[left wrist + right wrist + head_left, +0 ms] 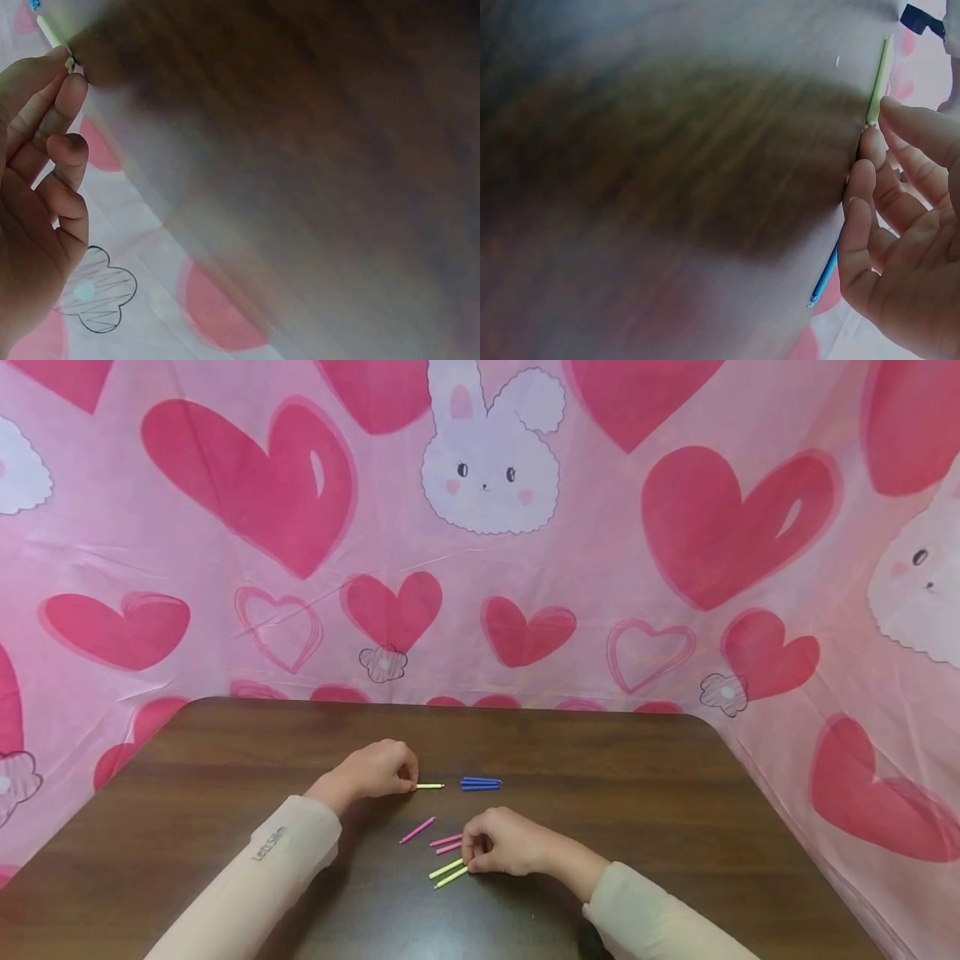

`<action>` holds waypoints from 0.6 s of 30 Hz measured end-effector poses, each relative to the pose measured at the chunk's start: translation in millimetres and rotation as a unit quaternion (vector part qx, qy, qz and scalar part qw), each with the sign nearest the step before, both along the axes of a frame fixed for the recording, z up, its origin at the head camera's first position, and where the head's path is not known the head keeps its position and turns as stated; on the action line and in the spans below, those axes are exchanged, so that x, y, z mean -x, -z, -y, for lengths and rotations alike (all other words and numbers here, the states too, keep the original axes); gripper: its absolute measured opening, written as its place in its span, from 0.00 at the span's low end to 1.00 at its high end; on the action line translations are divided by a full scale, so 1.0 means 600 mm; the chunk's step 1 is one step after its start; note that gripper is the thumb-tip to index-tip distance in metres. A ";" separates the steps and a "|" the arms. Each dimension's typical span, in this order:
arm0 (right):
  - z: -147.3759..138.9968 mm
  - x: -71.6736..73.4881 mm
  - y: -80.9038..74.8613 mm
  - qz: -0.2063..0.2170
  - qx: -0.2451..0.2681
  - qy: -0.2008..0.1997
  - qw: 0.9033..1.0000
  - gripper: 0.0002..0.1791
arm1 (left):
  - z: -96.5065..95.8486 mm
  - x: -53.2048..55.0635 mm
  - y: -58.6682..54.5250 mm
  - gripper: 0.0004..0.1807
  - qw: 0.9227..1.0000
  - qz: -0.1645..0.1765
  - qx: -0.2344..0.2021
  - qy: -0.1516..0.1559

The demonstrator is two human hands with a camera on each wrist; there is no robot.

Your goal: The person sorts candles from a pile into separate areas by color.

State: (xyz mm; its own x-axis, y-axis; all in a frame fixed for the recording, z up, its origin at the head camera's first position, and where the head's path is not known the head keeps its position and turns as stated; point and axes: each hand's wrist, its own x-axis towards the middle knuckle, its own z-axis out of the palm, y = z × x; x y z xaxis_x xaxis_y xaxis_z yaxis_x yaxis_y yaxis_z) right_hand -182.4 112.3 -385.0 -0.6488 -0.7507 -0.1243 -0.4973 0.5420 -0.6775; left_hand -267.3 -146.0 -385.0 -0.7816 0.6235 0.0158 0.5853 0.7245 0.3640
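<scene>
My left hand (375,769) pinches one end of a thin yellow candle (430,786) between thumb and fingertip, low over the table. In the left wrist view that candle (49,31) points away from the fingertips. Lower and to the right, my right hand (510,842) pinches the end of another yellow candle (451,878). The right wrist view shows this candle (880,79) at the thumb and fingertip. A second yellow candle (446,869) lies close alongside it. Pink candles (447,840) lie just above these, partly hidden by the right hand.
Several blue candles (480,784) lie side by side to the right of the left hand. A separate pink candle (417,830) lies slanted between the hands. The brown wooden table (637,777) meets a pink heart-and-rabbit cloth (465,560) behind it. A dark object (592,941) shows under the right sleeve.
</scene>
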 end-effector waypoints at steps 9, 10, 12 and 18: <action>0.002 0.000 -0.003 -0.048 -0.023 -0.025 0.998 0.06 | 0.002 0.001 -0.003 0.06 1.000 0.002 0.006 -0.011; 0.002 0.000 -0.002 -0.050 -0.026 -0.026 0.998 0.06 | 0.002 0.001 -0.003 0.06 1.000 0.004 0.005 -0.011; 0.003 0.000 -0.002 -0.050 -0.033 -0.024 0.998 0.07 | 0.003 0.000 -0.004 0.06 1.000 0.005 0.003 -0.009; 0.002 -0.001 -0.001 -0.047 -0.041 -0.017 0.998 0.06 | 0.006 -0.004 -0.007 0.06 1.000 0.003 0.003 -0.015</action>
State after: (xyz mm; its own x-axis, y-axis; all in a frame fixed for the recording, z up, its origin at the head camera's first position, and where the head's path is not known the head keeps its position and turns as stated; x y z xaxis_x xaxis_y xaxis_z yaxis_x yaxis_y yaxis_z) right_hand -181.7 110.9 -384.3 -0.6355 -0.7617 -0.1263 -0.5753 0.5762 -0.5805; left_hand -264.9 -149.8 -380.6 -0.8004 0.5994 0.0079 0.5609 0.7441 0.3630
